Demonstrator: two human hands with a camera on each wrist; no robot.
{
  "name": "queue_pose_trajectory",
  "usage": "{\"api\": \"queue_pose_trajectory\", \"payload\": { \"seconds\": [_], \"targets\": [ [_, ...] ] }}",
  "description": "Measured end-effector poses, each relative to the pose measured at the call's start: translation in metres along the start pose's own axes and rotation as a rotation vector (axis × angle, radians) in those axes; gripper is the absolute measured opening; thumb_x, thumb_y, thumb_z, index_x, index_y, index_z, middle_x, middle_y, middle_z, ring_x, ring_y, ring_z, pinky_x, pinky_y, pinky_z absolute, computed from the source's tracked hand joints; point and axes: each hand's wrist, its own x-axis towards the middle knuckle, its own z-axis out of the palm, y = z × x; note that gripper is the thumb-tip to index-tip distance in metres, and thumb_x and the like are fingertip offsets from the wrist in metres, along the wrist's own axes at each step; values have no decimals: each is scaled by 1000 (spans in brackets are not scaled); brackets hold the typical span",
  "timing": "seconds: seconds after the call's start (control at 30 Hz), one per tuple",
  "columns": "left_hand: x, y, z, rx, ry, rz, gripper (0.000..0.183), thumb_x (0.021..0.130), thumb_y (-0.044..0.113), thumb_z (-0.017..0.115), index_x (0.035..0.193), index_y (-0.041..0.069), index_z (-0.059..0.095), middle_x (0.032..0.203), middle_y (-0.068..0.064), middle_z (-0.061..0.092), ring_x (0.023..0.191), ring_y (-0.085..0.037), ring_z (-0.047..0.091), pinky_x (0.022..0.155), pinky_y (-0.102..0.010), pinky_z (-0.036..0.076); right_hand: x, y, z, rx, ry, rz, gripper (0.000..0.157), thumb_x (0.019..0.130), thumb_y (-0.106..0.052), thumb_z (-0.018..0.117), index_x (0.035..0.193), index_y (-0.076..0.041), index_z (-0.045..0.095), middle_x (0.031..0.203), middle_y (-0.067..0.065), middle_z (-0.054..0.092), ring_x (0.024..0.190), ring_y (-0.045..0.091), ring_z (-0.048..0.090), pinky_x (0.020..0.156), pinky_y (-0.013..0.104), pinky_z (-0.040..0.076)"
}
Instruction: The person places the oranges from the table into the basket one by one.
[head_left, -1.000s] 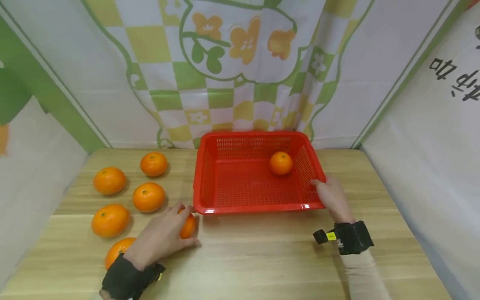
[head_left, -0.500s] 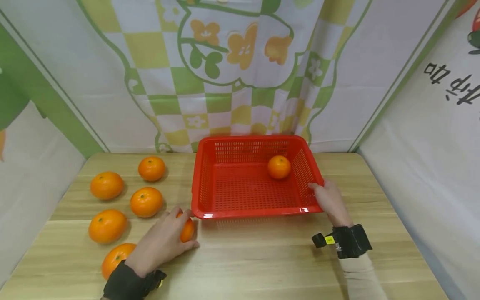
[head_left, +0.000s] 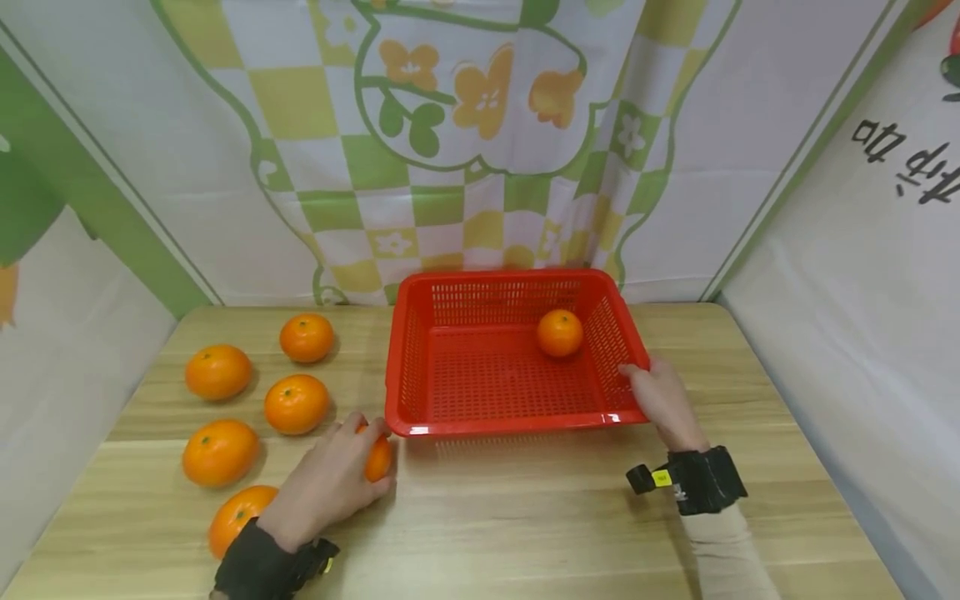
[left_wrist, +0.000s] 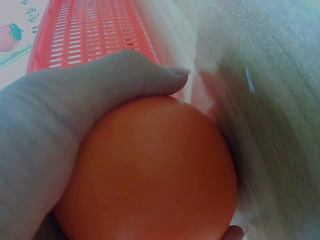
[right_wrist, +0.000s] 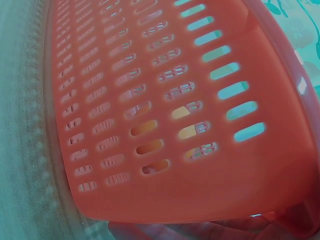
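My left hand curls round a mandarin orange on the table, just off the near left corner of a red plastic basket. In the left wrist view the thumb lies along the top of that mandarin orange, and a fingertip shows at its lower right. My right hand grips the basket's right rim, thumb inside; its other fingers are mostly hidden. The right wrist view is filled by the slotted basket wall. One mandarin orange sits inside the basket, towards its right end.
Several more mandarin oranges lie on the left of the wooden table, among them one at the back and one partly behind my left wrist. A patterned curtain hangs right behind the basket.
My left thumb has drawn in closer to the mandarin orange. The whole scene has shifted slightly in the view. My right hand keeps its hold on the basket rim.
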Motion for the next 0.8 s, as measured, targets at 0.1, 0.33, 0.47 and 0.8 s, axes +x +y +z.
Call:
{"api": "queue_pose_trajectory", "payload": {
  "seconds": [0.1,0.33,0.47,0.8],
  "targets": [
    [1,0,-1,6,10,12,53,76,31,88,121,14,66,102,-8,59,80,-23,52,71,-36,48,0,-1,-1,-6,2,-1,48,109,-29,45,142,5,49,127,21,66,102,27,70,76,27,57],
    [0,1,-2,12,7,38,50,77,31,87,120,14,67,99,-5,58,79,-20,50,75,-37,48,0,-1,-1,-20,5,-10,48,109,-29,45,143,5,50,129,22,65,104,28,69,77,27,56],
    [-1,1,-1,25,23,71,50,78,32,87,120,14,67,98,-3,57,80,-18,49,78,-38,49,-2,0,0,-23,2,-7,48,109,-29,45,142,5,50,129,21,64,105,28,67,79,27,54],
    [-6,1,-10,45,60,84,48,79,35,88,117,14,67,99,-5,61,77,-19,53,75,-37,51,-1,-1,0,-21,-2,-10,49,109,-31,44,143,4,49,131,21,64,105,27,67,79,27,54]
  ]
}}
